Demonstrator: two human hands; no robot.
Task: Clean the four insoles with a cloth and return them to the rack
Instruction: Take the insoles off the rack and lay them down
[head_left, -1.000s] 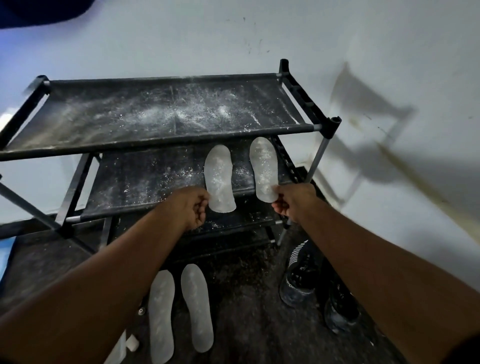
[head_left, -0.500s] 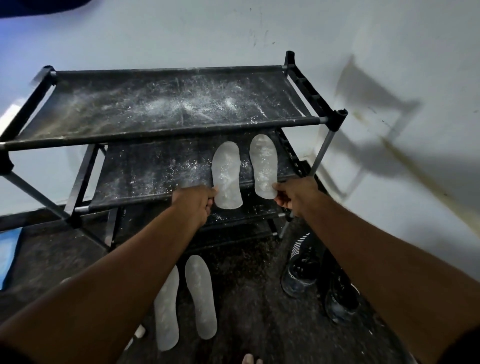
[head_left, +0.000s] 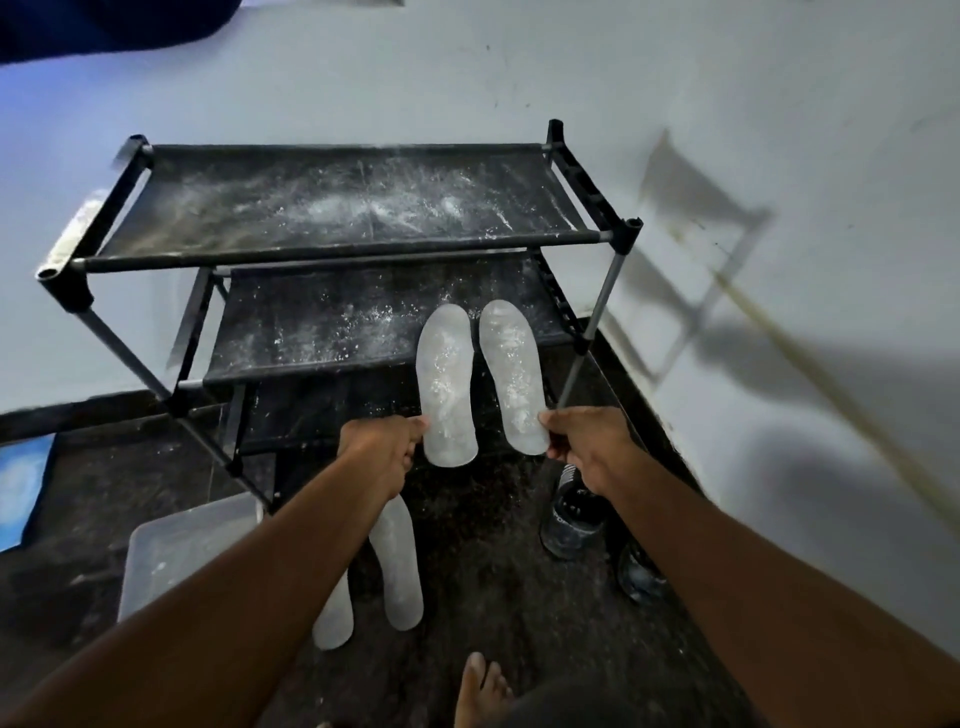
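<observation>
before the dusty rack (head_left: 343, 244), both arms reach straight forward. left hand (head_left: 382, 448) pinches the heel of the left insole (head_left: 445, 387); right hand (head_left: 584, 441) pinches the right insole (head_left: 511, 376). two other insoles (head_left: 397, 566) lie on the floor (head_left: 498, 571).

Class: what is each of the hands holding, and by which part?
Left hand: left insole, near its heel edge. Right hand: right insole, likewise.

Two insoles at my fingers, rack behind.
Left hand (head_left: 382, 449) pinches the left insole (head_left: 445, 384), right hand (head_left: 584, 441) the right insole (head_left: 511, 374); rack (head_left: 343, 244) beyond my fingertips, floor insoles (head_left: 397, 566) below them.
</observation>
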